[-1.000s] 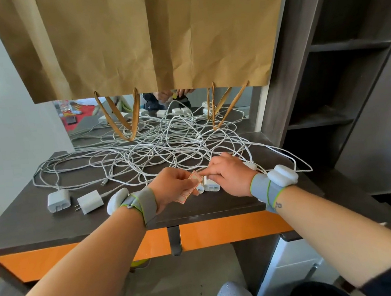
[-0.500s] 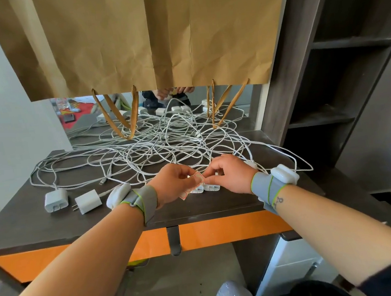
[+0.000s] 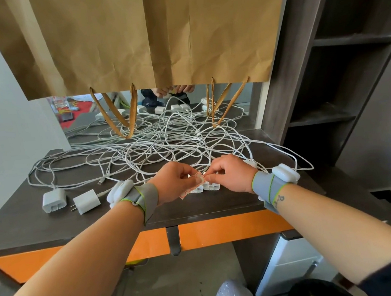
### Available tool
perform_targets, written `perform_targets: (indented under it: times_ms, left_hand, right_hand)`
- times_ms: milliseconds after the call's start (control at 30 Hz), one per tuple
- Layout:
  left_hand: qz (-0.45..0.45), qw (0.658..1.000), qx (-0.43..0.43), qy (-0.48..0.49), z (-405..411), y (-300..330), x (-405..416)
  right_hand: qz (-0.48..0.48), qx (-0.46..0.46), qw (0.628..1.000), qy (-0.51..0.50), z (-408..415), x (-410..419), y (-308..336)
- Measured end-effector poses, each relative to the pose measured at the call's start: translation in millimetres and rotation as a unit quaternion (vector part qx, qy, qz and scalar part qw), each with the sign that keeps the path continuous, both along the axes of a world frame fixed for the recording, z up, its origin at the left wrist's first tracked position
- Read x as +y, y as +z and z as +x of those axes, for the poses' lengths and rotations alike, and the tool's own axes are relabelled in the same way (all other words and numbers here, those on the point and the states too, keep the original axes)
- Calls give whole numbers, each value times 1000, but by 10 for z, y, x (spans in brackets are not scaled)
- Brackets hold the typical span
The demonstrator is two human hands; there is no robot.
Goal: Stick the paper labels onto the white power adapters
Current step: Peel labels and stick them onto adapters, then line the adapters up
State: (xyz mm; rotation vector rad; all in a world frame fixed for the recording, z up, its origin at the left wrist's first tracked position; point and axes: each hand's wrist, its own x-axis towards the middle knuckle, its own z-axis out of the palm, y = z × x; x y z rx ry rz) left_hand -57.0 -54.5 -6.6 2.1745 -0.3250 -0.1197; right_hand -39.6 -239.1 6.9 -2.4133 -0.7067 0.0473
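Note:
My left hand (image 3: 174, 182) holds a small sheet of red-bordered paper labels (image 3: 194, 184) above the desk's front edge. My right hand (image 3: 228, 175) pinches the sheet's upper corner, thumb and forefinger on one label. Just beneath the hands lie two white power adapters (image 3: 210, 186), partly hidden by the fingers. Two more white adapters sit at the left of the desk: a rounded one (image 3: 53, 200) and a square one with prongs (image 3: 86, 201). A tangle of white cables (image 3: 161, 149) covers the desk behind my hands.
The dark desk (image 3: 17, 229) has an orange front panel (image 3: 222, 230). Brown paper bags (image 3: 143, 32) hang over a mirror at the back, which reflects more adapters. Dark shelves (image 3: 350, 71) stand to the right. A white unit (image 3: 289, 265) sits under the desk.
Both hands have lifted slightly off the adapters and drawn together, and my right hand's fingers have moved from the adapter onto the label sheet's corner.

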Motion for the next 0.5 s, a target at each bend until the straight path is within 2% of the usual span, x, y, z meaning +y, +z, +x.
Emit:
perform_targets:
  times_ms: [200, 400, 500]
  left_hand:
    - [-7, 1000, 11, -4, 3, 4, -3]
    - [51, 997, 62, 1, -17, -94, 37]
    - [104, 993, 57, 9, -22, -168, 17]
  right_hand:
    - [21, 17, 1000, -15, 35, -13, -66]
    - [49, 1, 994, -102, 197, -120, -176]
    - [20, -19, 991, -133, 301, -189, -228]
